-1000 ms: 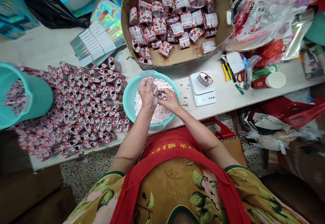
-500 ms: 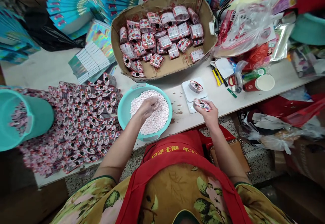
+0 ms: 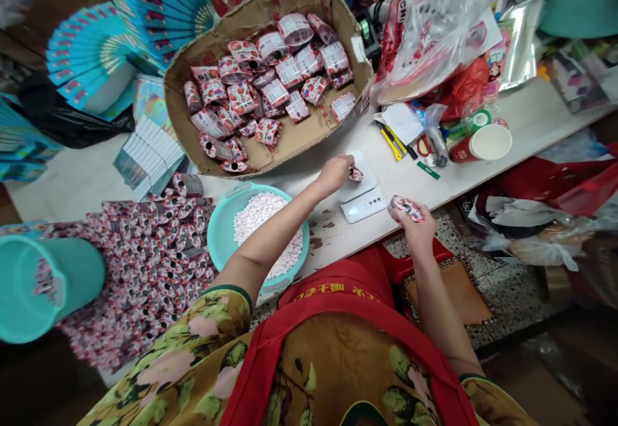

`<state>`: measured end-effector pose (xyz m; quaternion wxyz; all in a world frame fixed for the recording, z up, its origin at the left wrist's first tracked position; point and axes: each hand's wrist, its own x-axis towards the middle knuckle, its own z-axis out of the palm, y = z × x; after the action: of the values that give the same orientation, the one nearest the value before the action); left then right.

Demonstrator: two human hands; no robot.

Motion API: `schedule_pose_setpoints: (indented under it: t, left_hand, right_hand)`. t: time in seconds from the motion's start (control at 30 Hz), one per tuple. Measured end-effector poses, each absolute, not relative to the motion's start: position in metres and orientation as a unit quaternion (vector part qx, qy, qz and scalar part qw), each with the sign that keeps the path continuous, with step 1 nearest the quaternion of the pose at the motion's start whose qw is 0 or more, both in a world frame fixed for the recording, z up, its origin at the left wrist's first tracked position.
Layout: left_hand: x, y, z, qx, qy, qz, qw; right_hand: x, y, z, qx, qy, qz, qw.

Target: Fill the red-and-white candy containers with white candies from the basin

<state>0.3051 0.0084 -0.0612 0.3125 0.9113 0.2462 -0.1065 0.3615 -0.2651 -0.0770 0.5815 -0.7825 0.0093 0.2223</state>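
Holding one packet [image 3: 404,209] each, left hand [image 3: 337,175] at scale [image 3: 363,207]; right hand [image 3: 421,230] by table edge [image 3: 461,189]

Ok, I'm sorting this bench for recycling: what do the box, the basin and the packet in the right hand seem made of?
Box: matt brown cardboard, going by its creased, ragged walls. Basin: likely smooth plastic, judging by its even turquoise and moulded-looking rim. Packet: perhaps plastic film, from its glossy print, though coated paper is possible.
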Motion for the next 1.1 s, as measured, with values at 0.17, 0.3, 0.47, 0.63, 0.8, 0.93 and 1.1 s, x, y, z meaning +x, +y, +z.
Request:
schedule_pose_setpoints:
  t: [0.17,0.3,0.47,0.63,0.8,0.93,1.1]
  left_hand:
    - [0.301,0.010,-0.059,0.915,0.246,-0.114,0.298]
    - [0.301,0.012,-0.059,0.910,0.255,-0.096,0.313]
    - [0.301,0.018,-0.064,0.823,0.308,-0.017,0.476]
    - [0.272,0.030,-0.053,0.500,0.408,0.081,0.759]
    - [0.195,0.030,-0.027,0.398,0.441,0.123,0.795]
    - [0.129,0.022,-0.015,0.434,0.474,0.125,0.756]
    - [0.082,0.017,-0.017,0.474,0.528,0.136,0.691]
  right_hand:
    - [0.366,-0.261,-0.084,-0.780,0.006,0.221,0.585]
    - [0.366,-0.257,-0.086,-0.767,0.020,0.229,0.599]
    - [0.364,-0.254,-0.082,-0.766,0.029,0.226,0.601]
    - [0.363,-0.252,-0.081,-0.765,0.034,0.210,0.608]
    - [0.363,-0.252,-0.078,-0.770,0.029,0.199,0.606]
    - [0.361,-0.249,-0.074,-0.774,0.029,0.195,0.601]
    - [0.356,-0.249,-0.076,-0.776,0.024,0.195,0.599]
